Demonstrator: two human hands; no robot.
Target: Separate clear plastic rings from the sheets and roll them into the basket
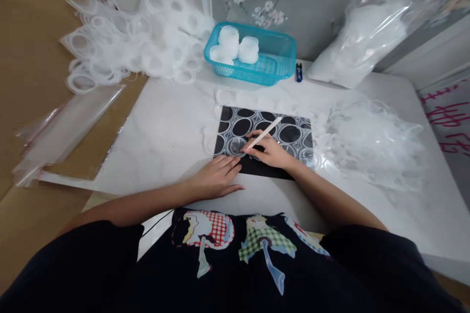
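Note:
In the head view, a translucent plastic sheet (240,127) with round cutouts lies on a black backing sheet (257,166), and dark circles show through it. My right hand (270,150) grips a white pen-like stick (264,134) and rests over the left part of the sheet. The stick slants up to the right; its lower end is hidden by my fingers, near a clear disc (237,145) with a radiating pattern. My left hand (217,176) lies flat with outstretched fingers, its fingertips at the lower left edge of the sheets, close to that disc.
A teal basket (277,78) at the back holds stacks of white discs (248,50). Ring-cut plastic scraps (128,34) pile up on the left, more scraps (374,137) on the right. Small blue snips (298,72), a filled plastic bag (362,39) and flat clear bags (73,127) surround the white table (165,122).

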